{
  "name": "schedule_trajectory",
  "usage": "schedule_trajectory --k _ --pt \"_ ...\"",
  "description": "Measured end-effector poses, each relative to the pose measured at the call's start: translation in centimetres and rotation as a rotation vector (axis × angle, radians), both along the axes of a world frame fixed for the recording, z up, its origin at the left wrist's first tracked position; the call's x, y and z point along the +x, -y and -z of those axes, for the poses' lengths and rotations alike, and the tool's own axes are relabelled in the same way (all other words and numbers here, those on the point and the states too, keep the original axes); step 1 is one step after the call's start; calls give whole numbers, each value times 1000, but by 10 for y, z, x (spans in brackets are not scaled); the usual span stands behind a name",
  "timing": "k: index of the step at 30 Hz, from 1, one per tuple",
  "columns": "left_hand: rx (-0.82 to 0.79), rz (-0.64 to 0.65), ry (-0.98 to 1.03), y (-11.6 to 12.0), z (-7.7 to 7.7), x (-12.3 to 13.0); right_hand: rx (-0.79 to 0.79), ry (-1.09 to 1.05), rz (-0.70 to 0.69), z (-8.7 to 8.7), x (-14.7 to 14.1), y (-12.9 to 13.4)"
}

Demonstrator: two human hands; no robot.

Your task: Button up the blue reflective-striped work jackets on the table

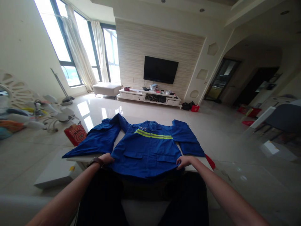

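A blue work jacket [145, 150] with a yellow-and-grey reflective stripe across its chest lies spread, front up, over a low table [188, 166]. Its collar points away from me and its hem hangs toward my lap. My left hand [107, 159], with a watch at the wrist, is closed on the jacket's lower left edge. At the lower right edge, my right hand [184, 161] pinches the cloth between thumb and fingers. Another folded piece of blue clothing [96, 138] lies on the table to the left, partly beside the jacket's sleeve.
A red bag [75, 134] and a white box [56, 171] stand left of the table. Beyond, a TV stand [150, 97] sits under a wall television [161, 69]. A grey chair [285, 117] is at the right, near another white box [277, 150].
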State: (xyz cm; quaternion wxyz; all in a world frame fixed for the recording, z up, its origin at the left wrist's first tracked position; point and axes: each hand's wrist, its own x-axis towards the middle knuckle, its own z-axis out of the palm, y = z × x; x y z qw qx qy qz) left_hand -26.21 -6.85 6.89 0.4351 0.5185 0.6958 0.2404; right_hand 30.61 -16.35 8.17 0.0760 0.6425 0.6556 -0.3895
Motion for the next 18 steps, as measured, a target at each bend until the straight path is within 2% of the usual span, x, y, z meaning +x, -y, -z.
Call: schedule_trajectory --k 2,4,6,8,10,12,14,16,18 --pt "0 89 -200 -1 9 3 -37 -24 -23 3 -4 -1" --pt "82 225 -355 3 24 13 24 -36 -33 15 -14 -2" --pt "112 432 -519 10 44 29 135 31 -19 37 -28 -2" --pt "59 628 -665 20 66 48 185 160 11 64 -41 -2" --pt "-30 695 -751 28 85 65 144 228 24 88 -50 -1" --pt "-74 660 -837 29 94 78 140 187 37 104 -49 -2" --pt "-76 602 -864 23 90 87 252 7 210 108 -37 -8" --pt "-57 602 -820 9 76 95 415 -189 513 104 -12 -20" --pt "-19 658 -766 -8 60 106 527 -282 799 95 22 -36"
